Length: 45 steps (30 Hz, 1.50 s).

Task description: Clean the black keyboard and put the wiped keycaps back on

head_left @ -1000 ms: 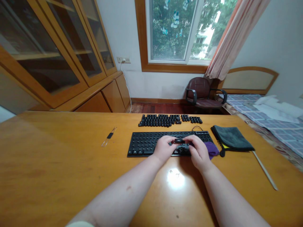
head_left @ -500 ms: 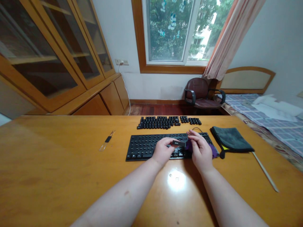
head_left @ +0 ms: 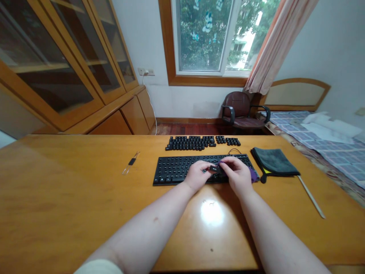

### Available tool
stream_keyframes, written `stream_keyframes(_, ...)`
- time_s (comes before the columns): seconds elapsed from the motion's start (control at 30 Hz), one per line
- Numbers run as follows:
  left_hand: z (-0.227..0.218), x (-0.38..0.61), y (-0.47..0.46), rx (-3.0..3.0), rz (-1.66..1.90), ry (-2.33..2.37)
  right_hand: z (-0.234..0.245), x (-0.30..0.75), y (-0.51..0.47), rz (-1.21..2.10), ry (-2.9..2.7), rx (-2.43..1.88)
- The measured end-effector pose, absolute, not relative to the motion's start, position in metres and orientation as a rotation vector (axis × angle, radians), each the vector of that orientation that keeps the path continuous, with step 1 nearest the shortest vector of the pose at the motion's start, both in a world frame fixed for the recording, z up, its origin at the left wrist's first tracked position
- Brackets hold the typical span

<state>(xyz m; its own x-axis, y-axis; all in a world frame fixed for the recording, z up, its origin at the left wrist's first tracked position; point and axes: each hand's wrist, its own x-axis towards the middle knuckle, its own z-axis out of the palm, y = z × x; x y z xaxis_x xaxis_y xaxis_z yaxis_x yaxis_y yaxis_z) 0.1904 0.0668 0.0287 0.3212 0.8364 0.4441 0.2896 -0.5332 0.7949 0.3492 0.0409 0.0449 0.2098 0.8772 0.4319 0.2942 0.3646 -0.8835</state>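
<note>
Between the thumb and fingers of my left hand (head_left: 199, 176) is a black keycap (head_left: 213, 169) with small white marking, held above the keyboard. My right hand (head_left: 238, 176) pinches a purple cloth (head_left: 253, 175) close to the keycap's right end; part of the cloth hangs out beyond the hand. Whether cloth and keycap touch is hard to make out behind the fingers. Under both hands lies a black keyboard (head_left: 171, 167) with most of its keycaps off and a few left along the bottom left. My hands cover its middle and right parts.
Loose black keycaps (head_left: 189, 143) sit in rows behind the keyboard. A wire keycap puller (head_left: 132, 161) lies to the left. On the right are a folded grey cloth (head_left: 276, 161) with a yellow side and a thin pale stick (head_left: 312, 197). The wooden desk (head_left: 71, 198) extends widely left.
The fingers of my right hand have closed down from a raised position, bringing the purple cloth to the keycap. My left hand keeps its hold, and the view has shifted slightly.
</note>
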Motion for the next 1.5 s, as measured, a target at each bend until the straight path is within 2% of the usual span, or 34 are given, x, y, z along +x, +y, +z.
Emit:
stream_keyframes(0.33,0.025,0.19,0.068,2.126,1.088,0.944,0.044,0.35,0.043,0.694,-1.51,-1.197)
stream_keyframes(0.6,0.024,0.188,0.068,2.011,1.167,1.011,0.052,0.349,0.042,0.547,-1.818,-1.001)
stream_keyframes(0.93,0.027,0.189,0.067,1.96,1.18,1.003,0.04,0.349,0.045,0.481,-1.637,-1.125)
stream_keyframes(1.17,0.023,0.189,0.07,1.983,1.114,1.042,0.044,0.35,0.046,0.633,-1.776,-1.057)
stream_keyframes(1.5,0.025,0.189,0.069,1.974,1.185,1.042,0.037,0.344,0.042,0.5,-1.518,-1.254)
